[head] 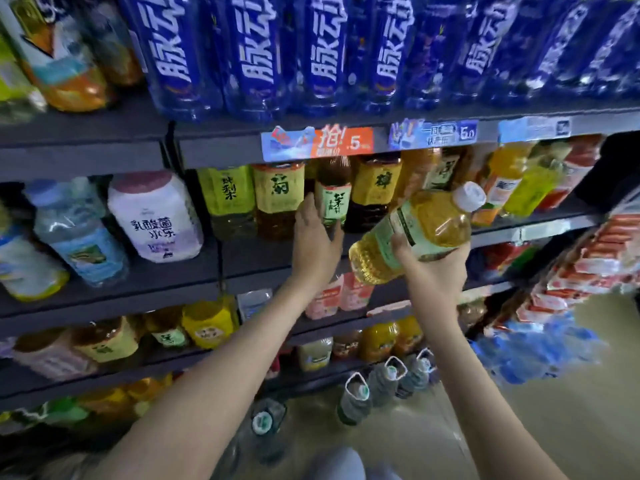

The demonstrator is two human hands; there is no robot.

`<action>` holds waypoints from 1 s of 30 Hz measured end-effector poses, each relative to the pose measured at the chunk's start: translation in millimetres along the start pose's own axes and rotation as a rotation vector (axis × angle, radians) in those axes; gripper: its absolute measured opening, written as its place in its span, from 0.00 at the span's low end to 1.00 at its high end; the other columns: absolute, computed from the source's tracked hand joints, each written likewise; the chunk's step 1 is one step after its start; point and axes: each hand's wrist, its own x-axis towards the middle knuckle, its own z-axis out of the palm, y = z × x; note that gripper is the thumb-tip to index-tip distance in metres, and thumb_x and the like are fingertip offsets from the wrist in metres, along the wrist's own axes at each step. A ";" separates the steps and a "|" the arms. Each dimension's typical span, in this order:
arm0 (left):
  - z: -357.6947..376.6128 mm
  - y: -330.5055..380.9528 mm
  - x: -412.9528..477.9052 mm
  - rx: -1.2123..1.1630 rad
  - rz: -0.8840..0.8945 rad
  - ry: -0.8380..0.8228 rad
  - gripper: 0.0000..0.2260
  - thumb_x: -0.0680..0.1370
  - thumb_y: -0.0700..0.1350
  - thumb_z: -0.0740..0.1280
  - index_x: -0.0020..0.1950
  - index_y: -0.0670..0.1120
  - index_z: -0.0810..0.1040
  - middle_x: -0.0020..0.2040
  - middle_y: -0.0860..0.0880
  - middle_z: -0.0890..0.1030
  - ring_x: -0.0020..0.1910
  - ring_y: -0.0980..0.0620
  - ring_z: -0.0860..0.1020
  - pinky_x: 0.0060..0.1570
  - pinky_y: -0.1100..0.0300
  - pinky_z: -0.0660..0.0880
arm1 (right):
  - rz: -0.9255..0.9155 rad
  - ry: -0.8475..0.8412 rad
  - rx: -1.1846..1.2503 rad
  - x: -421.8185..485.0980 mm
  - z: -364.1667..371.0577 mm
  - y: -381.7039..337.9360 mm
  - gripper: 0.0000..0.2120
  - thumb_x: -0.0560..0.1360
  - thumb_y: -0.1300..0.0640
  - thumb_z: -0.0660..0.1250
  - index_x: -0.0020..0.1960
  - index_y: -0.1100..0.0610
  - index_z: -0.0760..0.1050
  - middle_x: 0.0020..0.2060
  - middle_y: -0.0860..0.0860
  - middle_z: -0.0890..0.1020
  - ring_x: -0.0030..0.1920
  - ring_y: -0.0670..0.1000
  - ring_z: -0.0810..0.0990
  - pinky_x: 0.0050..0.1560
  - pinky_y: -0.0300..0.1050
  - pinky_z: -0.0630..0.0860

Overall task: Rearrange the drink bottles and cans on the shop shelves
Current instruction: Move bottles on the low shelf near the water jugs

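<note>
My right hand [434, 268] grips a yellow tea bottle [412, 230] with a white cap and pale green label, tilted with its cap up to the right, in front of the middle shelf [263, 258]. My left hand [313, 237] reaches to a brown tea bottle with a green label [333, 192] standing on that shelf; the thumb lies on its right side and the fingers pass on its left. Yellow-labelled tea bottles [278, 199] stand to its left and a dark one [374, 192] to its right.
Blue bottles [252, 53] fill the top shelf. White and pale blue bottles [156, 216] stand at the left of the middle shelf. Lower shelves hold more drinks. Large water jugs [356, 396] stand on the floor. A rack of red packets [581, 271] juts out at right.
</note>
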 end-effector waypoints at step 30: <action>-64.4 17.7 -86.5 -0.052 -0.372 -0.039 0.30 0.63 0.53 0.77 0.62 0.51 0.70 0.56 0.54 0.77 0.55 0.56 0.76 0.48 0.59 0.75 | 0.026 -0.905 0.009 -4.0 32.8 -22.2 0.24 0.64 0.43 0.76 0.54 0.47 0.70 0.46 0.41 0.79 0.46 0.45 0.80 0.40 0.38 0.76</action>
